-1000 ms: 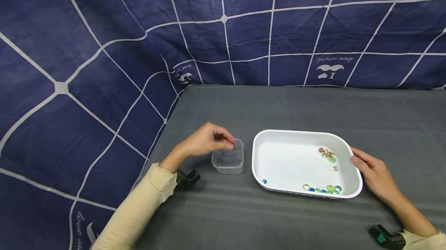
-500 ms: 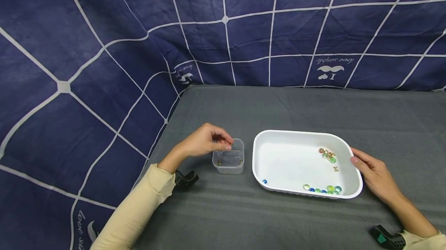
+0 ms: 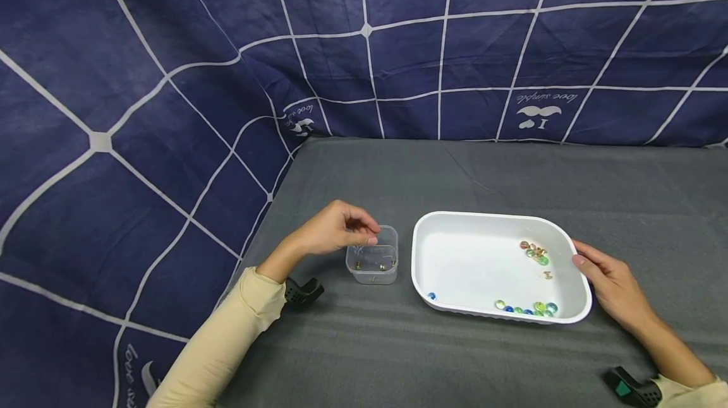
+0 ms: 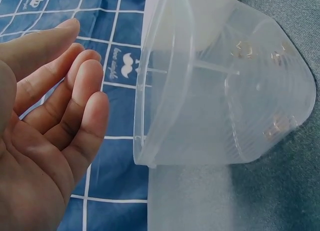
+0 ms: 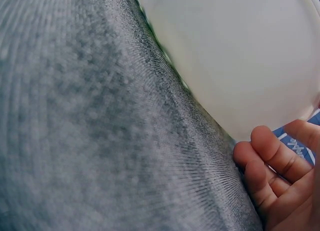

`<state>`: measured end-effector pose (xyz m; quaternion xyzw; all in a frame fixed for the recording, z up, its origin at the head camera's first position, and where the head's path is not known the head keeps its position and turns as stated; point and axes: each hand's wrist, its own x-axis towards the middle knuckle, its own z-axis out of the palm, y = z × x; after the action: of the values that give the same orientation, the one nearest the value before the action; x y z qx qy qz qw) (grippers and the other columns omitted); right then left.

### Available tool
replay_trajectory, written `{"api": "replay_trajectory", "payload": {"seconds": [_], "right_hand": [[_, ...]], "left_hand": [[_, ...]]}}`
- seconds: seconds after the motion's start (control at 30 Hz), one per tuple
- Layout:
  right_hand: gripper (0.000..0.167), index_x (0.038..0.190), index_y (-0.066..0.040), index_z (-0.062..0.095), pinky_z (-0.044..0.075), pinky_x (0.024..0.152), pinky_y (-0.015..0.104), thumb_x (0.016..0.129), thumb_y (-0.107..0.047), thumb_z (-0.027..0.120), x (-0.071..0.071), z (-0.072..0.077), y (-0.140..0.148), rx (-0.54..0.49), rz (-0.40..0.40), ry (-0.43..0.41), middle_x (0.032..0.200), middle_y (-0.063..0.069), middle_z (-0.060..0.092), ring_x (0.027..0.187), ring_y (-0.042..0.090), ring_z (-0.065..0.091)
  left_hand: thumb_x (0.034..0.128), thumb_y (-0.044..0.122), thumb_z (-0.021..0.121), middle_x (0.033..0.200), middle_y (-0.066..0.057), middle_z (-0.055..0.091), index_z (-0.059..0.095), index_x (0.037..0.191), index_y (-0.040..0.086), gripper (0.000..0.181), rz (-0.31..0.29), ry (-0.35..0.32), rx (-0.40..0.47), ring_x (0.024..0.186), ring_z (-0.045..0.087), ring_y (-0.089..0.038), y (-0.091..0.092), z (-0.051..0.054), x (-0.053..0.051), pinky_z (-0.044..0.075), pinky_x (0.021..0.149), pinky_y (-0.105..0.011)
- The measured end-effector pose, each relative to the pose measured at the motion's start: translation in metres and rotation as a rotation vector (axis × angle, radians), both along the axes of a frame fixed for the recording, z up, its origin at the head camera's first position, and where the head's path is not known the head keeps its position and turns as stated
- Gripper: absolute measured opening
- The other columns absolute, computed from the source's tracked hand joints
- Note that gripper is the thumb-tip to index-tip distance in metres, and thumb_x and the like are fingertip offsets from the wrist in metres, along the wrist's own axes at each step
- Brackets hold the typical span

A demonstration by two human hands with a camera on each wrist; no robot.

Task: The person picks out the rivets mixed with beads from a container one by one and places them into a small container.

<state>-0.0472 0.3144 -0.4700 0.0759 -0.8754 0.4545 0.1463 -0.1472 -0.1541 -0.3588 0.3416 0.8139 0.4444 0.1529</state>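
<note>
My left hand hovers over the open top of a small clear plastic container. In the left wrist view its fingers are relaxed, with nothing between them and the thumb. Small gold-coloured pieces lie at the bottom of the container; their exact kind is too small to tell. At the right, my right hand grips the end rim of a white tray, thumb over the edge. Glass marbles sit along the tray's near side, and gold pieces lie at its right end among more marbles.
A lone blue marble rests in the tray's near left corner. Grey cloth covers the table. Blue curtains with a white grid hang behind and at the left.
A small gold piece has left my left fingertips and now lies in the clear container. Both hands and the tray have stayed nearly in place.
</note>
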Motion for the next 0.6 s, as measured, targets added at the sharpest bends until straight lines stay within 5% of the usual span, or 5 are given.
{"api": "replay_trajectory", "payload": {"seconds": [0.6], "right_hand": [[0.038, 0.131, 0.014, 0.053, 0.035, 0.076, 0.001, 0.1, -0.007, 0.054, 0.001, 0.0, -0.001, 0.001, 0.005, -0.003, 0.112, -0.042, 0.047, 0.098, -0.023, 0.045]], "left_hand": [[0.0858, 0.008, 0.077, 0.084, 0.0, 0.071, 0.074, 0.097, -0.001, 0.015, -0.093, 0.007, -0.01, 0.077, 0.065, -0.01, 0.037, 0.003, -0.004, 0.055, 0.075, -0.03]]}}
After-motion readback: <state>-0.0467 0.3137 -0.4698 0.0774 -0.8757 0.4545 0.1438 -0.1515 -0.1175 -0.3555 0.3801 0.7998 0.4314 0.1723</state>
